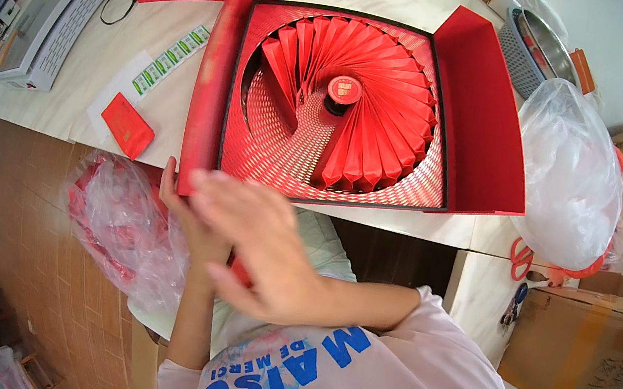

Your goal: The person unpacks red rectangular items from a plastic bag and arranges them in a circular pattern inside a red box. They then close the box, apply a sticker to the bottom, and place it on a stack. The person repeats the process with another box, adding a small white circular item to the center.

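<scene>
A red box (221, 64) stands with its side panels folded outward on the marble-patterned table. Inside its black-edged frame, pleated red packets (399, 101) fan around a round red-topped hub (344, 90). A patterned red base shows in the fan's gap. My left hand (193, 225) is at the near end of the left panel, fingers along its outer side; its grip is partly hidden. Blurred, my right hand (260, 247) crosses in front with fingers stretched out and thumb apart, fingertips near that same panel corner. A red piece (241, 272) shows between hand and wrist.
Left on the table are a red envelope (128, 126), a strip of green-and-white labels (171, 59) and a grey machine (54, 25). A plastic bag (129, 227) sits below. At right are a filled clear bag (571, 174), red-handled scissors (520, 259) and a cardboard box (574, 346).
</scene>
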A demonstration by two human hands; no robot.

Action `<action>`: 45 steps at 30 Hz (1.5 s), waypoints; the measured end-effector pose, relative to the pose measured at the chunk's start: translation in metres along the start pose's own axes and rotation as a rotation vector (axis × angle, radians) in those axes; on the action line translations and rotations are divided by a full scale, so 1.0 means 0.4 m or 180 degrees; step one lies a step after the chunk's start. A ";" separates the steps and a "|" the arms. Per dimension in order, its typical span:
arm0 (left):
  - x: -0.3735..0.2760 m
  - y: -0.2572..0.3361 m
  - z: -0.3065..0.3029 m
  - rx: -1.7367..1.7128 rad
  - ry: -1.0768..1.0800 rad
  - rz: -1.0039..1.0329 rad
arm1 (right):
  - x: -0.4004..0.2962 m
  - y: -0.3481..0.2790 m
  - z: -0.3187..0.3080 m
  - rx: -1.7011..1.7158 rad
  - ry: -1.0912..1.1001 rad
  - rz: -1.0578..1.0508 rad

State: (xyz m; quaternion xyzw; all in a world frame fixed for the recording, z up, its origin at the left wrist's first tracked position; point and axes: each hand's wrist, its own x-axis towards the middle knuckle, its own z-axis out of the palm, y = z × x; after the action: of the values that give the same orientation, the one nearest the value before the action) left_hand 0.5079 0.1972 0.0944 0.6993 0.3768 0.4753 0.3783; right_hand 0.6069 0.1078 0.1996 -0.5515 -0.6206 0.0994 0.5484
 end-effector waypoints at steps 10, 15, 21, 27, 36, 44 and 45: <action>0.011 0.009 -0.065 -0.1216 0.0374 -0.0812 | 0.019 0.016 0.150 -0.0099 -0.0514 -0.0594; 0.000 -0.038 -0.159 0.0536 0.0199 -0.0320 | -0.029 0.021 0.109 -0.0253 -0.0048 -0.1020; -0.087 -0.255 -0.442 0.2250 0.1181 -0.0539 | -0.089 0.088 0.322 0.0657 -0.1507 -0.0270; -0.274 -0.463 -0.564 0.1536 0.1763 -0.1384 | -0.075 0.143 0.584 0.0681 -0.1561 -0.0369; -0.341 -0.419 -0.510 0.2332 0.1108 -0.1813 | 0.067 0.118 0.591 0.0379 -0.1034 -0.0649; -0.402 -0.380 -0.611 0.1411 0.0708 -0.1941 | -0.172 0.209 0.780 -0.0379 -0.2708 -0.1748; -0.438 -0.395 -0.637 0.1300 0.0879 -0.2143 | -0.177 0.228 0.774 -0.0615 -0.2840 -0.1592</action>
State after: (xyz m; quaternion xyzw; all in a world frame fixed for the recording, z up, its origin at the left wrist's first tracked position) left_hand 0.1932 0.1534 -0.0456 0.5274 0.7181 0.3299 0.3120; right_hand 0.3996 0.2345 -0.0244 -0.3384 -0.9132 0.1330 0.1841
